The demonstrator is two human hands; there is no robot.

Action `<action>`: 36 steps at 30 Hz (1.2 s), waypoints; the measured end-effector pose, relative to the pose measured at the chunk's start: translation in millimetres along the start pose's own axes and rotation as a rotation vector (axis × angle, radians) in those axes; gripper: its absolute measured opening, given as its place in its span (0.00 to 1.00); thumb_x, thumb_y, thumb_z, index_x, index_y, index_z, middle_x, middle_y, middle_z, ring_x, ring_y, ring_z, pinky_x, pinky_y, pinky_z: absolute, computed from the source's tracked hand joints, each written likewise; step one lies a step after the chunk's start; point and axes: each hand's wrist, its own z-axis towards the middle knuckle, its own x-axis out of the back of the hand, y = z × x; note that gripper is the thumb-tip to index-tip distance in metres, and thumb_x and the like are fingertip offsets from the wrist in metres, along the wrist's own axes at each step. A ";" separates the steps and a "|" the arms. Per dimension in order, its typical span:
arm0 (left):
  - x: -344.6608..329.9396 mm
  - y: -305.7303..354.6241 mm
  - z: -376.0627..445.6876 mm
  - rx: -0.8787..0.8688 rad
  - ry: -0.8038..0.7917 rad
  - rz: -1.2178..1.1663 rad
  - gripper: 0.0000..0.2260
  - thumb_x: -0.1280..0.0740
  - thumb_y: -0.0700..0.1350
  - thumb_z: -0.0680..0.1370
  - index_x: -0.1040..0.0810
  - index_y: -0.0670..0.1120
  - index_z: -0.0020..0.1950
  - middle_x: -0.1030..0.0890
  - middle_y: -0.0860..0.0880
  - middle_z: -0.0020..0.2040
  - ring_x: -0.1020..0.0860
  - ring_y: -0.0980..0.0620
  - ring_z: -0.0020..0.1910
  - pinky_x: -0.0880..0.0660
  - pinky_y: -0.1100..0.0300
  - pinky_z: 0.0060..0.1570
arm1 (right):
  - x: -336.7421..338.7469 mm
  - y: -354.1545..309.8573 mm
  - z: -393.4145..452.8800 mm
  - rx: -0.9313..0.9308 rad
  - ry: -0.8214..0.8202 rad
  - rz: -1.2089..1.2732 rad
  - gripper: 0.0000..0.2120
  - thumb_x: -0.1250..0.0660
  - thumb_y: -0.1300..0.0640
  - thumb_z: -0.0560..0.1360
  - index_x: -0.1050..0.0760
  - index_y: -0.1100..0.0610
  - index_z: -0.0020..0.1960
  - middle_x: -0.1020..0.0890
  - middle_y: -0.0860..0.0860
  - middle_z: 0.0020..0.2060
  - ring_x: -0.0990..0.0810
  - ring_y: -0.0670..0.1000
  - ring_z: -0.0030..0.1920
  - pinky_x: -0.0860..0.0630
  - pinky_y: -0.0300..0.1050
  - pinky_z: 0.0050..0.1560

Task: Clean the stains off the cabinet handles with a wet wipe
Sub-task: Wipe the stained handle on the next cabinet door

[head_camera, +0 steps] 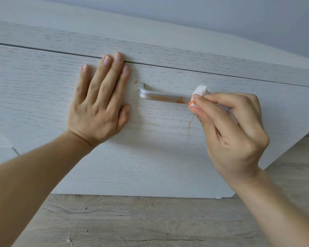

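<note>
The silver bar handle (163, 97) sits across the middle of the pale wood-grain drawer front (150, 148), and it's only partly clean: an orange stain (165, 99) runs along its lower edge from near the left bend toward the right end. That puts us mid-wipe, I'd say, with the scrubbing under way and plenty of residue left.

At the handle's right end is the wet wipe (200, 91), a bunched white wad pressed against the bar and already carrying orange at its lower corner. The right hand (228, 125) pinches it, fingers and thumb curled tight round the wad, fingertips right up against the handle. So the handle stretches away to the left of that hand, stain and all.

The next move looks like a firm drag leftward along the bar, wipe wrapped over the lower edge where the orange clings, perhaps with a clean fold turned outward first.

Just left of the handle, near but not touching, the left hand (100, 100) lies flat on the drawer front, fingers straight and spread, bracing it. A small orange fleck (136, 82) marks the wood beside the left bend, and a faint drip streak (189, 125) trails down below the wipe. Those want attention too.

Beneath it all, grey wood-plank flooring (132, 220).
</note>
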 end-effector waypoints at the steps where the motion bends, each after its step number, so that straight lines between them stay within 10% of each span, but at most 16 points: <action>1: -0.2 0.3 0.0 0.001 0.000 0.000 0.28 0.50 0.48 0.80 0.49 0.36 0.77 0.44 0.37 0.74 0.52 0.46 0.77 0.53 0.49 0.75 | 0.3 -0.8 -0.6 -0.011 0.000 0.002 0.02 0.28 0.68 0.75 0.17 0.65 0.46 0.17 0.58 0.39 0.25 0.53 0.40 0.27 0.44 0.43; 36: -0.6 2.1 -1.1 0.007 0.018 -0.037 0.28 0.49 0.48 0.80 0.47 0.35 0.77 0.52 0.41 0.78 0.49 0.44 0.77 0.52 0.48 0.75 | 3.9 19.9 15.6 0.305 -0.101 0.015 0.04 0.25 0.71 0.71 0.17 0.67 0.45 0.16 0.57 0.38 0.18 0.57 0.36 0.20 0.48 0.39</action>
